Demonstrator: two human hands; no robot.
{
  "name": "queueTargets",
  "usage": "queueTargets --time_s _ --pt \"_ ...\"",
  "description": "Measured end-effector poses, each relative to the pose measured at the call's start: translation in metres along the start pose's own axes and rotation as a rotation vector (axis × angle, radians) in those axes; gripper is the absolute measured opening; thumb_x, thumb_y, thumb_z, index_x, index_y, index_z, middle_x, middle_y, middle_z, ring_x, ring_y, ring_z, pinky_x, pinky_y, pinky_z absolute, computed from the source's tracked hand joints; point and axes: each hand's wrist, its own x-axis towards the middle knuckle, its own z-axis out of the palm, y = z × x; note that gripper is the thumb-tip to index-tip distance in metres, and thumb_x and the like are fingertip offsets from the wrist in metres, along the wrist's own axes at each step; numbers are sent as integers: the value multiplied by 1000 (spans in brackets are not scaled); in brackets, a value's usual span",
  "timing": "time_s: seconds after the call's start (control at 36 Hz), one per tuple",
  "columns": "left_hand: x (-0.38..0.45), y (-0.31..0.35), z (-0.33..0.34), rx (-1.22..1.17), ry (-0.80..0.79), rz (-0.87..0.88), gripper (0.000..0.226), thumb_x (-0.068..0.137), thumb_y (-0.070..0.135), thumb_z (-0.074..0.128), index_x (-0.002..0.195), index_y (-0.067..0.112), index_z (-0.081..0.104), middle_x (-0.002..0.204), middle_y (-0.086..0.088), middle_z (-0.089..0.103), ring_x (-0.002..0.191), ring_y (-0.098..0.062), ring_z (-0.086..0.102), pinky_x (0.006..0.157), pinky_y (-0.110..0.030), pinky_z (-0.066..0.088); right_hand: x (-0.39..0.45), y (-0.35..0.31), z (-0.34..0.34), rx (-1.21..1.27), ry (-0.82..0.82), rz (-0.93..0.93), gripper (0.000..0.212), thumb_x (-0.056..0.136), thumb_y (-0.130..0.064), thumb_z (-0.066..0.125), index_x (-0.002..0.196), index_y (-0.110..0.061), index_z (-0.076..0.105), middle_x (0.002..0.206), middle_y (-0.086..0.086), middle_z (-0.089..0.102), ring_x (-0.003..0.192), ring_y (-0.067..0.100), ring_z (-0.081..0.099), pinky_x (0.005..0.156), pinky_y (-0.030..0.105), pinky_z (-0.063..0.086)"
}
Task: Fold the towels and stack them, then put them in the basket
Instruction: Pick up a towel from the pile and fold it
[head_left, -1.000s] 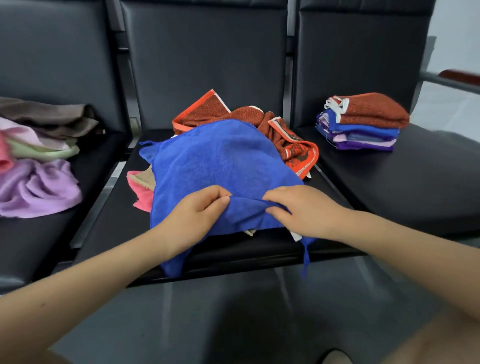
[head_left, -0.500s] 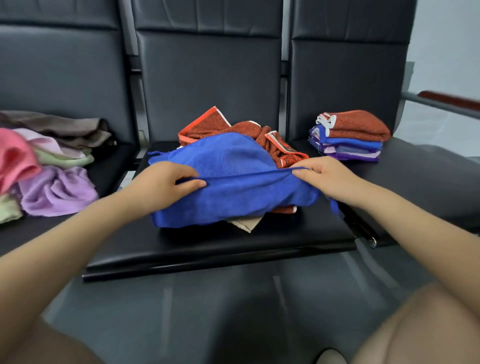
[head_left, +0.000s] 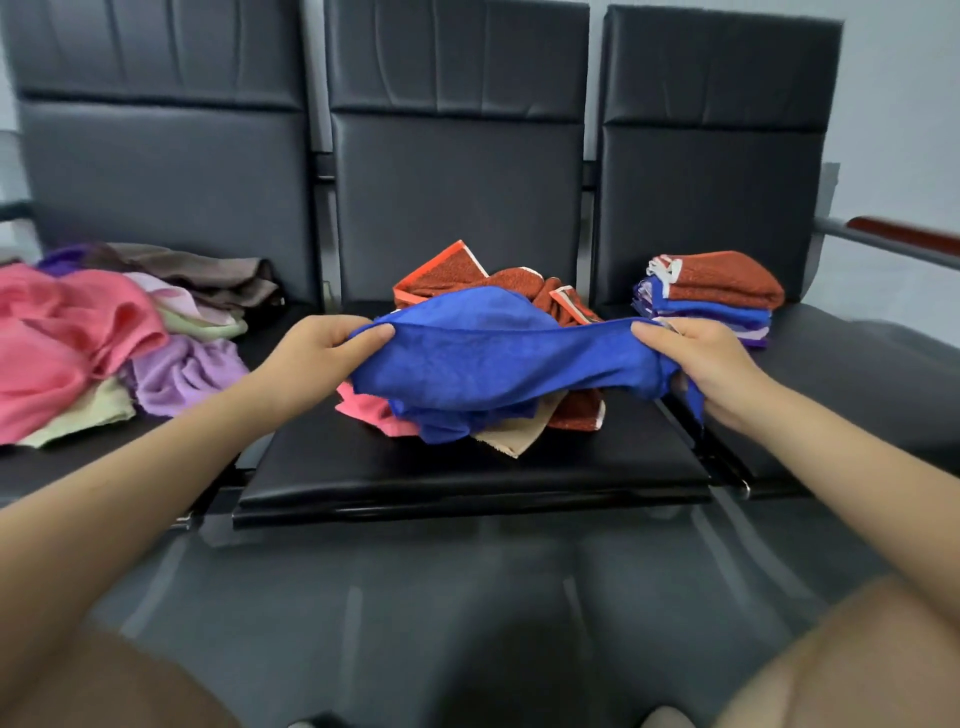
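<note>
1. And the hands have gone wide! A second ago they were pinched close together at the near hem of the blue towel (head_left: 498, 358); now they've pulled apart and lifted the edge clear, so it runs stretched across the middle of the frame.

2. Left hand (head_left: 317, 353), centre-left: its grip is clenched on the towel's left corner, thumb over, fingers curled under. Right hand (head_left: 696, 358), centre-right: grasping the other corner the same way, a loose tail of cloth dangling below it.

3. The towel sags in the middle and drapes down onto the heap of unfolded towels (head_left: 519, 291) on the middle seat (head_left: 467, 467). Rust-red, pink and beige pieces poke out beneath it.

4. How will it handle? Soft, limp and light, I'd say; it has no stiffness, so it follows the hands wherever they go. The fleecy surface looks grippy rather than slippery, and nothing here can break.

5. Best hold: the corners, exactly where the grips sit now, keeping the edge taut so the fold lands square. Slack in the middle would let it bunch.

6. Risk, to my eye: the hanging part could drag a piece off the heap.

7. The folded stack (head_left: 711, 296) waits on the right-hand seat, centre-right; another loose pile (head_left: 104, 332) lies at the left. No basket in view.
</note>
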Motion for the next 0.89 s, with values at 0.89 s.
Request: queueTargets --time_s 0.89 --pt "14 -26 23 127 241 -128 22 101 18 44 86 9 59 72 0 55 65 -6 46 53 -6 35 33 29 20 -267 -38 81 18 94 -10 58 85 -21 68 90 -4 66 81 5 59 72 19 44"
